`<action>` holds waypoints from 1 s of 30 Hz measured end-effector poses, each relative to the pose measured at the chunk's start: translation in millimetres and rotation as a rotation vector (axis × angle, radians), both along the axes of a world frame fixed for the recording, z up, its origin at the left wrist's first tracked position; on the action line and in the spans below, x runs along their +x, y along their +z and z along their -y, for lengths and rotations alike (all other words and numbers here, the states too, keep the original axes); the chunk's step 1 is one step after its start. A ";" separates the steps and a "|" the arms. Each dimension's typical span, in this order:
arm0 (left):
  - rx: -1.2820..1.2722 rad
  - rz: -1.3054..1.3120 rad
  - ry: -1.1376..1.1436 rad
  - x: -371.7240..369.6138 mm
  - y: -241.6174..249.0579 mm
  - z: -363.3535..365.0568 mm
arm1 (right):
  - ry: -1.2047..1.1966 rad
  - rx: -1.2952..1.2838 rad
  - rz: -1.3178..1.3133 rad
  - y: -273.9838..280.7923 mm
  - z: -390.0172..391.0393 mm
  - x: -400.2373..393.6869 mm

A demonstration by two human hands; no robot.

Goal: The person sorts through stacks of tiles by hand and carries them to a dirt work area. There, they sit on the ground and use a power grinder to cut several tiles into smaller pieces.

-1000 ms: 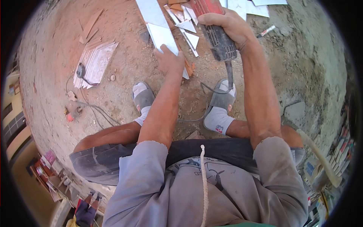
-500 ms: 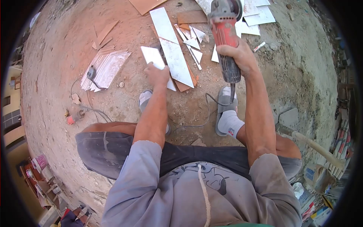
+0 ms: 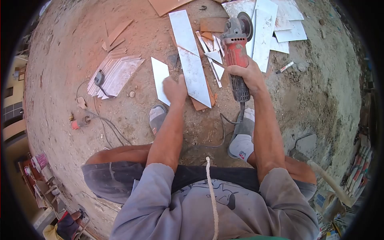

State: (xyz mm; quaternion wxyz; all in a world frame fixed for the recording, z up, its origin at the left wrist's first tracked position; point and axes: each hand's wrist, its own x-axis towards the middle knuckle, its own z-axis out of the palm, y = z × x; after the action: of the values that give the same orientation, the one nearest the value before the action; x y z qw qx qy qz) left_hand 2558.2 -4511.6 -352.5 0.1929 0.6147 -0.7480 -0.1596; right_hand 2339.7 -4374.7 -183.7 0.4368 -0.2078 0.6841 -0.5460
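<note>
My right hand [image 3: 249,76] is wrapped around the red and black body of an angle grinder [image 3: 237,54], its disc pointing away from me and its cord trailing down by my foot. My left hand [image 3: 175,89] is closed and slightly blurred, overlapping the right edge of a small white tile piece [image 3: 159,76]. What its fingers hold, if anything, is hidden. Just right of that hand, a long white tile strip [image 3: 191,66] with a slanting line across it lies over a brown tile piece [image 3: 199,105]. A dark flat piece [image 3: 173,60] lies beyond my knuckles.
A fanned tile stack [image 3: 122,72] lies at left with a dark tool on it. Narrow tile offcuts [image 3: 214,56] and larger white tiles [image 3: 264,36] lie ahead. Nearby are a marker [image 3: 285,67], a red corded tool [image 3: 80,122] and a wooden-handled tool [image 3: 330,182].
The grinder has come down and slightly nearer to me. My left hand has shifted right across the small tile piece, its fingers now curled at the edge.
</note>
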 end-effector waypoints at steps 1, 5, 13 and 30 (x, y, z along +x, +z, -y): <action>0.162 -0.102 -0.022 -15.2 6.7 -3.3 | -0.001 0.003 0.003 -4.8 -0.7 -3.1; 0.149 -0.291 -0.016 -38.5 -4.1 -2.7 | -0.002 0.070 -0.203 -19.4 -7.8 -16.1; 0.320 -0.221 0.129 -72.0 8.4 18.8 | 0.018 0.057 -0.145 -56.6 0.4 -14.3; 0.138 -0.092 0.036 -53.6 8.4 7.6 | -0.081 0.067 -0.064 -60.9 3.4 -15.4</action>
State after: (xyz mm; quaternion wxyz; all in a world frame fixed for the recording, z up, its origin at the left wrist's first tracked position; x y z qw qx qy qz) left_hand 2504.6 -4519.2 -344.1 0.1873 0.6319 -0.7143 -0.2353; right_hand 2324.3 -4378.1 -244.6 0.3992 -0.1827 0.7232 -0.5332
